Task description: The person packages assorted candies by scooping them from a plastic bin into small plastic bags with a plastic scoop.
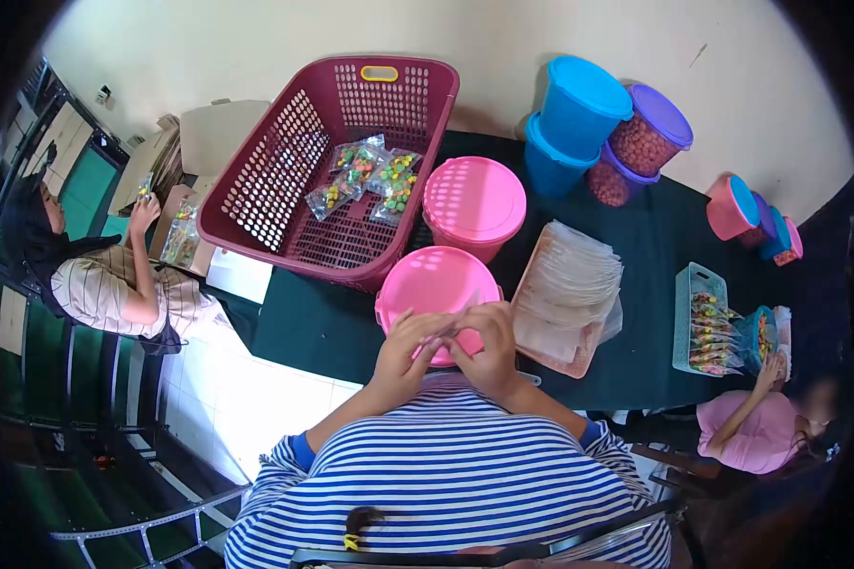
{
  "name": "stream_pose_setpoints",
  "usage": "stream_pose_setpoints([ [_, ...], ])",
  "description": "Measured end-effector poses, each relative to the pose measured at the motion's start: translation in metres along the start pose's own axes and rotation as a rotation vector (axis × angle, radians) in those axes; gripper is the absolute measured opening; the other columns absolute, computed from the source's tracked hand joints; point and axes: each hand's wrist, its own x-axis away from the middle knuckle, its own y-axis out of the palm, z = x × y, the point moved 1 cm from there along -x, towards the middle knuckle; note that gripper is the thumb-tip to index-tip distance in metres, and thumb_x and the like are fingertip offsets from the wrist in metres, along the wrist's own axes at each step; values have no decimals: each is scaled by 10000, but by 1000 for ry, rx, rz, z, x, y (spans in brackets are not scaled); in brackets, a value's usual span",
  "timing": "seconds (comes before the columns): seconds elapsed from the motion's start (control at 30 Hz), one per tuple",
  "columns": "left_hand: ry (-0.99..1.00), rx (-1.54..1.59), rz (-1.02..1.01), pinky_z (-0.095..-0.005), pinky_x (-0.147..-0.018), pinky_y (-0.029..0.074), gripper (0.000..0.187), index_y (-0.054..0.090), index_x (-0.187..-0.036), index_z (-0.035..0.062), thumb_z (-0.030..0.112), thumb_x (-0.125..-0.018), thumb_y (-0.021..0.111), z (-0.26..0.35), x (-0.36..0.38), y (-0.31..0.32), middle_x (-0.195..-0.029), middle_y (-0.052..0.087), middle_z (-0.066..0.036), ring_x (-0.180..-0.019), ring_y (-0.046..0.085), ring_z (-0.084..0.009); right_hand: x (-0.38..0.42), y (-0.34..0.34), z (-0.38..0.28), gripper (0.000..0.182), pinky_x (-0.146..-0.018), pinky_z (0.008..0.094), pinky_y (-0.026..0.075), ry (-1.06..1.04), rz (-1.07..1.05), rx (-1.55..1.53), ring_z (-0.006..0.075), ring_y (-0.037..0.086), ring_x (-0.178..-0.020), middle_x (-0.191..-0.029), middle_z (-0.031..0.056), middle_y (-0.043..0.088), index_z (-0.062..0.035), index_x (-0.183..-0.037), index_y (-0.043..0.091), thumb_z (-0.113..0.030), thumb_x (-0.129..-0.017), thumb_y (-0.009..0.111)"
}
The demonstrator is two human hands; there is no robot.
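My left hand (403,349) and my right hand (488,343) are close together above the near pink tub (425,275). The fingers of both are pinched on a thin, see-through piece of plastic (471,302) that looks like a small plastic bag; most of it is hidden by my fingers. Just behind stands a second pink tub (474,201) with its lid on. Right of my right hand, a peach tray (579,360) carries a fanned stack of clear plastic bags (569,284).
A maroon basket (256,248) holds several filled candy bags (394,185). Blue tubs (579,109) and purple-lidded tubs (647,133) stand at the back. One person (123,284) is at the left; another (754,427) sits right, by a teal basket (683,322) of packets.
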Motion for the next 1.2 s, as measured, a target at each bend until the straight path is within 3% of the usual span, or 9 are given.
stream_pose_setpoints([
  [0.07,21,-19,3,-517,-1123,256,300,630,-1251,94,149,-976,524,-1,0,1,-1237,645,-85,-1228,551,-260,-3,-3,-2,562,-900,423,415,23,138,126,300,528,-1038,-1114,93,572,-107,-1133,572,-128,-646,853],
  [0.13,121,-130,-1,-445,-1086,305,288,631,-1227,70,94,-966,513,2,-1,0,-1202,660,-91,-1176,582,-259,-7,-4,-3,643,-898,421,416,53,171,120,311,517,-1063,-1164,112,543,-108,-1173,539,-144,-624,870],
  [0.2,158,-149,10,-437,-1065,321,282,636,-1212,70,89,-955,520,0,-2,0,-1202,657,-93,-1165,582,-264,-8,-2,-3,723,-895,418,417,81,203,115,321,505,-1089,-1214,130,514,-108,-1214,505,-161,-601,887],
  [0.27,200,-169,22,-429,-1043,336,277,641,-1197,71,85,-945,528,-1,-5,0,-1201,654,-95,-1153,583,-269,-6,1,0,609,-887,400,415,211,233,-113,309,539,-1033,-1124,111,566,-87,-1121,556,-175,-615,884],
  [0.3,194,-146,24,-441,-1039,338,268,649,-1180,90,92,-928,558,0,-5,2,-1192,650,-90,-1165,574,-267,-3,0,3,609,-887,400,415,209,235,-112,309,539,-1033,-1124,111,566,-87,-1121,556,-175,-615,884],
  [0.37,171,-117,10,-454,-1047,324,252,658,-1156,109,100,-915,584,3,-5,1,-1197,641,-91,-1189,560,-258,4,-3,11,482,-923,397,433,217,40,-62,276,591,-963,-1002,101,601,-68,-997,595,-164,-630,893],
  [0.57,173,-211,88,-449,-1067,290,232,671,-1113,104,58,-895,605,-3,-3,1,-1117,679,-52,-1130,606,-218,-2,-4,8,307,-836,379,421,80,38,18,230,578,-781,-769,48,590,-89,-810,610,-163,-661,867],
  [0.87,269,-225,214,-445,-1066,291,168,723,-977,106,56,-830,658,-3,0,-4,-938,711,-10,-902,656,-181,-1,-1,9,224,-812,376,409,82,66,11,243,562,-773,-759,55,592,-87,-789,631,-181,-721,823],
  [1.2,300,-208,216,-456,-1020,350,145,716,-974,95,114,-839,668,-7,2,-6,-913,694,-49,-907,636,-237,3,2,11,190,-784,372,442,191,90,-6,259,568,-790,-776,73,610,-50,-798,645,-120,-734,810],
])
